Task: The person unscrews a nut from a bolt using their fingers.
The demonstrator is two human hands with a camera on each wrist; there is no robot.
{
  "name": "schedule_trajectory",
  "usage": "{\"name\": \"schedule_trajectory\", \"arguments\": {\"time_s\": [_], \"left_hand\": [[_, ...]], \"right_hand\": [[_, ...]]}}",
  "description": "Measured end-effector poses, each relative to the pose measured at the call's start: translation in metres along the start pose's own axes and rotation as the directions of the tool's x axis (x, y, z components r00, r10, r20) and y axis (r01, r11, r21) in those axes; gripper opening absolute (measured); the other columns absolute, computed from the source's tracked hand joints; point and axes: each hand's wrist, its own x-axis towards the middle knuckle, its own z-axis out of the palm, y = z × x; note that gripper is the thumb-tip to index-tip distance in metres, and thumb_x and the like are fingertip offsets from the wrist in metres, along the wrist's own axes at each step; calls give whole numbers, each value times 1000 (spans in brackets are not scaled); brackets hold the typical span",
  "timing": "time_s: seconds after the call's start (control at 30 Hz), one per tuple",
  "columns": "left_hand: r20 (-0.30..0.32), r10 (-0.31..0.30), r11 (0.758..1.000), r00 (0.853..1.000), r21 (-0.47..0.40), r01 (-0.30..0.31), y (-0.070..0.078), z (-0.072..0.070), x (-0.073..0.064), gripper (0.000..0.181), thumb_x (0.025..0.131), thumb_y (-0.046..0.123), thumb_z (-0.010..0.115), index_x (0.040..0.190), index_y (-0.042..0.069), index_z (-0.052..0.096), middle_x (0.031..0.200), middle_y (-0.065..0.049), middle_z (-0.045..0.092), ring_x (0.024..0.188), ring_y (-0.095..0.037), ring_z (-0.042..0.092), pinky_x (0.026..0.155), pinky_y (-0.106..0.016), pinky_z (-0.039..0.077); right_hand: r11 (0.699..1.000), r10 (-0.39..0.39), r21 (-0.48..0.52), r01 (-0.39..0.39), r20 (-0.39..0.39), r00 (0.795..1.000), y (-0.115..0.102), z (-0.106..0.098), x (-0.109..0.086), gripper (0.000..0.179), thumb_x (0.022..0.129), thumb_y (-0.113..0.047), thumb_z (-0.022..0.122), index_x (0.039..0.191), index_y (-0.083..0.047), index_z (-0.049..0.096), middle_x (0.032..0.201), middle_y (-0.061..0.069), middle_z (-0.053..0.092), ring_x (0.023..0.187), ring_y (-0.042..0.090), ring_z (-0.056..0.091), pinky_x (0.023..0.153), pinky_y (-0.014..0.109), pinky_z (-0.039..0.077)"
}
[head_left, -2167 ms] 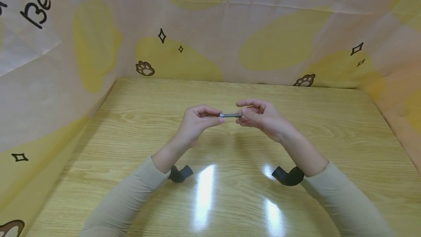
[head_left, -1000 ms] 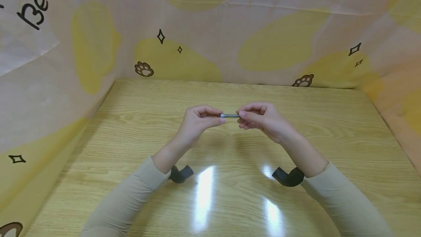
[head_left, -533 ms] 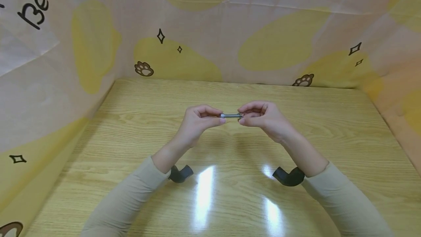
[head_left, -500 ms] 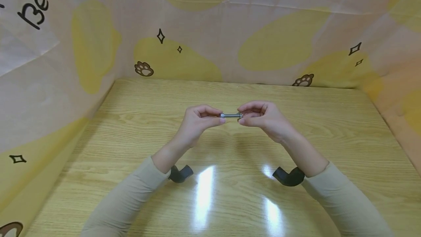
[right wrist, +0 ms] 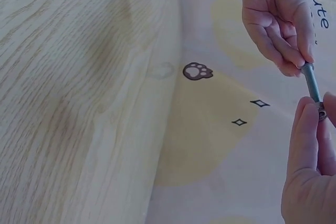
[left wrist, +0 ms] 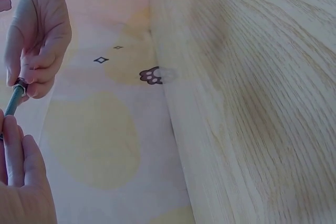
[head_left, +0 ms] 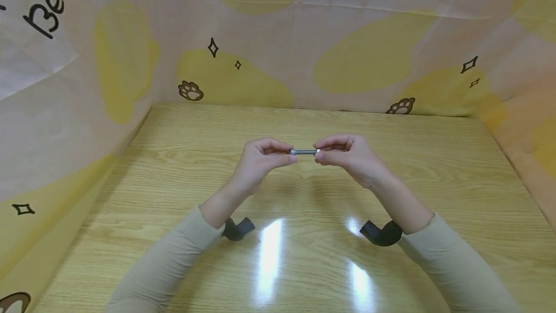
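A slim metal bolt (head_left: pixel 305 152) is held level above the table, bridging the two hands. My left hand (head_left: pixel 262 161) pinches its head end between thumb and fingers. At the other end my right hand (head_left: pixel 349 158) pinches a small nut (right wrist: pixel 322 112), which sits around the end of the shank. In the right wrist view the bare shank of the bolt (right wrist: pixel 312 83) runs between the fingertips of both hands. The left wrist view shows the nut (left wrist: pixel 21 84) under the right thumb and fingers. Fingertips hide most of the bolt's head.
Below the hands lies a light wood-grain table (head_left: pixel 208 124) with bright light reflections near its front. A printed cloth (head_left: pixel 278 33) with yellow patches and paw prints rises along the back and sides. Black curved wrist mounts (head_left: pixel 382 233) stick out from both sleeves.
My right fingers have opened, closed and shifted their grip around the nut, the thumb moving down and then back up. The left hand and bolt have stayed almost still.
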Motion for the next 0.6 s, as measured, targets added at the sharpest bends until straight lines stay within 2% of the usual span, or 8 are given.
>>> {"name": "schedule_trajectory", "arguments": {"time_s": [0.27,0.43,0.6], "left_hand": [[8,8,1000,1000,-2,-8,-1,0,1,14,78,-10,67,91,-5,66,88,-7,65,78,-16,66,80,-31,54],[2,8,1000,1000,2,-8,-1,-1,1,14,78,-10,67,91,-5,66,88,-7,66,78,-17,66,81,-33,54],[2,6,1000,1000,0,-6,-1,0,1,14,78,-10,68,90,-4,67,87,-6,66,78,-17,67,81,-34,54]], "right_hand": [[1000,1,-5,-1,-17,1000,-1,0,-2,20,79,5,69,98,-1,67,86,4,68,78,13,66,79,27,54],[999,28,-25,-28,-2,1000,-2,2,-1,23,87,0,62,109,5,59,93,6,66,81,17,67,79,30,55],[1000,27,-15,-27,3,1000,-1,2,0,10,90,-2,59,98,2,62,82,8,65,73,16,66,73,30,56]]}}
